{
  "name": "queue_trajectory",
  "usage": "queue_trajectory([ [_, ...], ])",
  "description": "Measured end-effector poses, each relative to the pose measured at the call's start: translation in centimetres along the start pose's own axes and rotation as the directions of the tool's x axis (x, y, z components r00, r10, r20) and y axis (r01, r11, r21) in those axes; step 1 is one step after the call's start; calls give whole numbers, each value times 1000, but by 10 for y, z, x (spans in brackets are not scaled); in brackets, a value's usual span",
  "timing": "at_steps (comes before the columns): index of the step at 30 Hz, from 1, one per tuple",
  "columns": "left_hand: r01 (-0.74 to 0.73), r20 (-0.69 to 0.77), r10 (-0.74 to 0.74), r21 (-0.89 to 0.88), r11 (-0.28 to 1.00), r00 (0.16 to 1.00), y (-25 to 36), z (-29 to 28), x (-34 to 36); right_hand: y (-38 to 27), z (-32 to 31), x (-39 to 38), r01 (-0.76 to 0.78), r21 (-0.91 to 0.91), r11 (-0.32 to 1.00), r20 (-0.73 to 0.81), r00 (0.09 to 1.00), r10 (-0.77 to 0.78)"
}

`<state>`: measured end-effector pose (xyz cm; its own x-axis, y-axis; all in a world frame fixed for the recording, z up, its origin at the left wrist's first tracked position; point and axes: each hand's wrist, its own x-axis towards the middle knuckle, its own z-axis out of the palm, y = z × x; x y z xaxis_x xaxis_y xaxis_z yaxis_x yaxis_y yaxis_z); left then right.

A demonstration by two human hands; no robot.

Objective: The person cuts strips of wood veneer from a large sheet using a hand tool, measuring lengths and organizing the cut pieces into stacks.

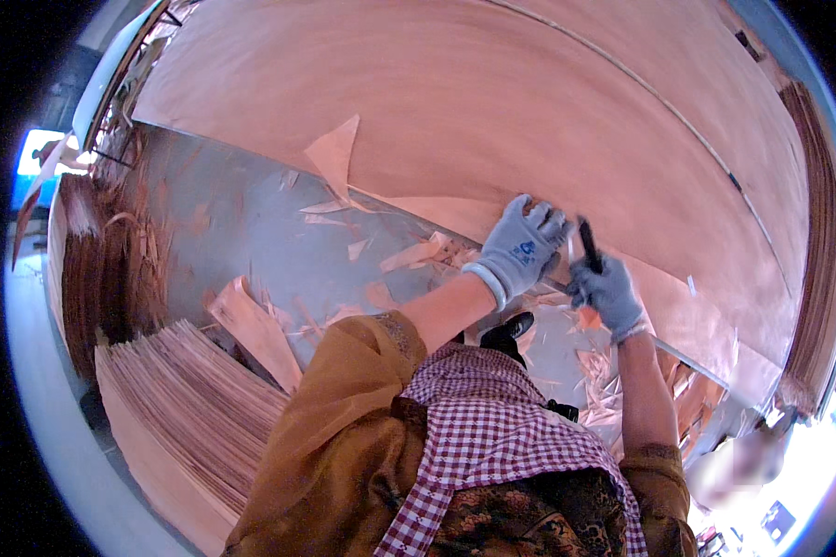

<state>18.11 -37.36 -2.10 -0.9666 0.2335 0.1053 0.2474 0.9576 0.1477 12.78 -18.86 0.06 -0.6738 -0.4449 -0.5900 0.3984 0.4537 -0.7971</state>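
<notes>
1. Pressing down on the near edge of the large veneer sheet (529,121), the left hand (522,249) is seen in a grey-blue work glove, its fingers spread apart and laid flat, closed on nothing.
2. The right hand (607,290), gloved alike, is clamped around a dark-handled tool (588,243), most likely a knife; the handle's top sticks up above the fist, and the working end is hidden below it.
3. The two hands are set just beside each other, the left one slightly farther from the body and to the left of the right one.
4. The sheet is spread on the worktop away from both hands and to either side of them; its near edge runs as a long line from the upper left, under the left hand, down to the lower right past the right hand.
5. The tool is held right at that edge, so the edge's long axis passes directly under the right fist; the right hand is the nearer one to the stretch of edge toward the lower right.
6. Torn veneer scraps (409,255) lie on the grey floor (223,209) to the left of the left hand, and a stack of veneer sheets (186,399) stands well apart, lower left.
</notes>
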Motion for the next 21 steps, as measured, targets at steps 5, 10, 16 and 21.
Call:
queue_trajectory([
  [5, 3, -103, -12, -91, 996, 995, -13, -2, -13, -37, 41, -28, 68, -54, 996, 135, 989, -60],
  [10, 205, -205, -226, -116, 972, 952, -71, -36, -91, -40, 61, -1, 132, 40, 990, 155, 978, -137],
  [16, 360, -385, -354, -59, 931, 853, -118, -35, -152, -70, 135, 42, 205, 56, 977, 254, 944, -212],
  [21, 365, -290, -348, 3, 931, 891, -114, -30, -150, -78, 171, 87, 160, 2, 987, 265, 952, -155],
])
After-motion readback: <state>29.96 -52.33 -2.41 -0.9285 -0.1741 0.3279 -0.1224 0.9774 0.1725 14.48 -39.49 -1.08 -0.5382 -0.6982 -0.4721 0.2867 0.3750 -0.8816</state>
